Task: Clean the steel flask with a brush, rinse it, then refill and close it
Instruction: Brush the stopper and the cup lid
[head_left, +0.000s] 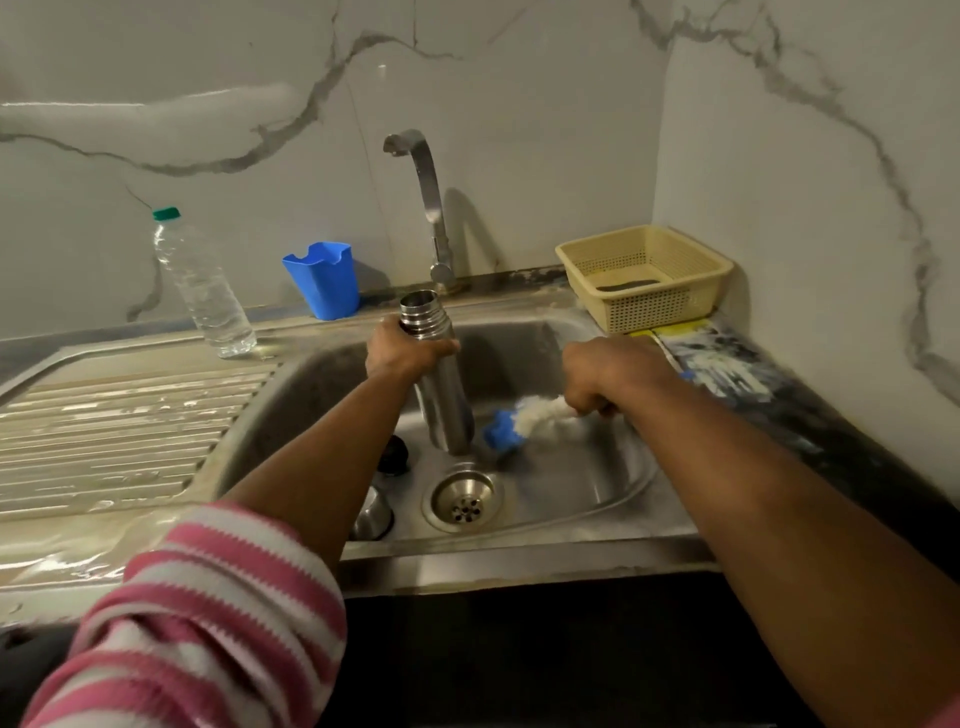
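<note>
The left hand (402, 348) grips the open flask (441, 384) upright over the sink (597, 499); the right hand (597, 379), at 3 o'clock, holds the brush (530, 421) beside its base.

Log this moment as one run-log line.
left hand: holds steel flask upright, open, over sink | right hand: holds brush beside flask base | tap: off

Both arms reach forward, well apart. The left hand (402, 351) is raised, fingers curled round the neck of the upright flask (441, 384), forearm bare below a pushed-up striped sleeve (208, 613). The right hand (597, 379) sits lower and further right, knuckles up, fist closed on the handle of the brush (530, 421), wrist bent slightly inward
</note>
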